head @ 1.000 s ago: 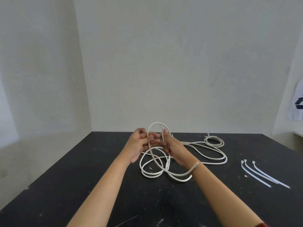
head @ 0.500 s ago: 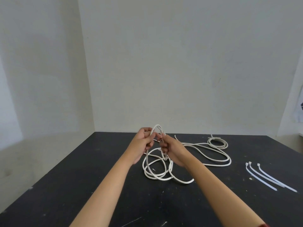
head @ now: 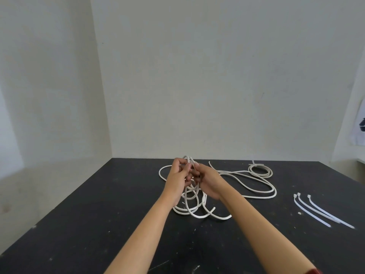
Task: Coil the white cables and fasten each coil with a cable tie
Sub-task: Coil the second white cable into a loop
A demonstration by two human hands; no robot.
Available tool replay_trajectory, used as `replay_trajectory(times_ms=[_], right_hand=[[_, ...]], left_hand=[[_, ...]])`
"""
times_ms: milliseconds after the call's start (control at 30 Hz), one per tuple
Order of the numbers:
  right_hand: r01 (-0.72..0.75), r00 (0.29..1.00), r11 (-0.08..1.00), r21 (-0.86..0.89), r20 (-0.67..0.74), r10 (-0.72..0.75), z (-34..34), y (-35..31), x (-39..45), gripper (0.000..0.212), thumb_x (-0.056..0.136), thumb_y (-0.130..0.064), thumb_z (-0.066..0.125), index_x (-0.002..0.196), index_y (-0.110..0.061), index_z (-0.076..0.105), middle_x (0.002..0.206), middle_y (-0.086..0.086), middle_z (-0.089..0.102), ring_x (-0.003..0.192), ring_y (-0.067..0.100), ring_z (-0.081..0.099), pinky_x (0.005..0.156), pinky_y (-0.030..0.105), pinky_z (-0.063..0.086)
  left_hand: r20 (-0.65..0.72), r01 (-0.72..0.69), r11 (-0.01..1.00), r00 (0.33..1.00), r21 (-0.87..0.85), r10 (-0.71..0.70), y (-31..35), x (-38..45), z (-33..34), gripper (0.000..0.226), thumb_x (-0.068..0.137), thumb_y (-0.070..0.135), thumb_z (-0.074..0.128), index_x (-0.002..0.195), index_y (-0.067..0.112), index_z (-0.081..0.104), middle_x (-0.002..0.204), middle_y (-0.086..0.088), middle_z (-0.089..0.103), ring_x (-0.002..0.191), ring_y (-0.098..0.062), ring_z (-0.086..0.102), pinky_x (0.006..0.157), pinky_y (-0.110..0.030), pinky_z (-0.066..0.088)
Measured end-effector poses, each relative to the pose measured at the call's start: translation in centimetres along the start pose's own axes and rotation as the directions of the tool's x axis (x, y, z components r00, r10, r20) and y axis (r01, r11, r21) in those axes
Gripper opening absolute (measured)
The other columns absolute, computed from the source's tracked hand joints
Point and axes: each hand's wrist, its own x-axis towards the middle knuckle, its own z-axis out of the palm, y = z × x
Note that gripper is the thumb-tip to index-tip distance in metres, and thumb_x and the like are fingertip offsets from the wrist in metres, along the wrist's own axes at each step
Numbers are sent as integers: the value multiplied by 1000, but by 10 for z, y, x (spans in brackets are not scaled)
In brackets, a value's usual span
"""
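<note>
White cable point(head: 197, 202): loose, half-gathered. Several loops hang from both hands down to the black counter point(head: 98, 214), bottoms resting near the forearms; one free end curls up at the near side. A wider loop sticks out left of the hands. A long run trails right and back toward the counter's far edge.

Left hand point(head: 178, 180): fingers curled round the top of the loop bundle, a strand arching just above the knuckles. Right hand point(head: 207, 182): fingers curled on the same strands, touching the left hand. Which strands each one pinches, I cannot tell; the fingers overlap.

Key relation: the loops hang straight below the grasp, long axis roughly toward the viewer, while the slack yet to gather lies to the right. The right hand is nearer that slack, so it looks the one to draw in the next turn while the left keeps the bundle.

Judgement: coiling in progress, well short of done; much cable is uncoiled.

Far right, a small finished coil point(head: 260, 171) lies flat, seemingly tied already. Three white cable ties point(head: 320, 211) lie side by side on the counter at right, well apart from the hands. Pale wall point(head: 197, 76) behind.
</note>
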Motion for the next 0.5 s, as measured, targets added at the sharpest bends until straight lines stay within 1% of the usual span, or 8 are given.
replay_trajectory(times_ms=[67,133,167,233,300,367,433,500], right_hand=[[-52,997,998,27,-59,53,-2,-1,2,36,107,-28,31,100,-7,59,62,-1,33,56,11,33,57,24,32],[-83,994,996,41,-75,85,-2,-2,2,49,106,-44,29,95,-10,62,62,-1,30,56,11,26,57,26,28],[-91,993,995,36,-71,93,-2,-3,1,55,104,-51,27,96,-10,63,62,-1,29,56,11,25,57,26,27],[-86,994,995,42,-62,88,0,-3,1,62,101,-58,25,104,-9,63,62,-1,30,56,11,25,58,26,27],[-69,994,995,75,-78,75,2,-3,2,66,99,-62,28,110,-9,65,59,-2,32,56,11,26,61,26,29],[-61,993,992,108,-90,70,1,-5,4,68,96,-66,30,106,-9,65,57,-3,33,56,12,28,63,28,31],[-68,991,989,133,-105,83,-2,-6,5,71,95,-68,27,101,-9,65,57,-4,31,55,12,27,60,27,29],[-74,986,983,171,-135,97,-8,-7,6,74,96,-67,25,108,-8,68,56,-4,29,55,11,24,58,26,25]], left_hand=[[0,-33,993,999,111,33,-1,0,-2,14,100,15,44,99,2,48,65,2,42,48,-5,33,50,-22,30],[-3,-59,986,998,155,61,0,0,-3,16,100,15,44,96,0,48,62,1,39,49,-6,31,50,-22,28],[-7,-75,984,997,164,77,1,0,-3,15,100,15,44,93,2,48,63,1,39,50,-7,31,49,-21,28],[-5,-113,977,993,180,116,3,-2,-1,14,100,14,45,89,5,48,63,0,41,52,-9,31,48,-19,29],[21,-150,972,989,179,148,4,-5,2,15,99,13,46,87,6,49,67,-4,48,53,-10,34,48,-18,31],[19,-193,969,981,157,192,5,-8,6,13,99,13,46,91,4,50,71,-6,52,56,-9,41,50,-18,36],[-24,-236,967,971,93,239,6,-11,7,11,100,11,44,97,2,49,73,-7,53,55,-7,41,50,-19,36],[-50,-269,962,961,39,271,7,-12,4,10,100,8,43,103,0,48,78,-5,56,55,-7,43,50,-20,39]])
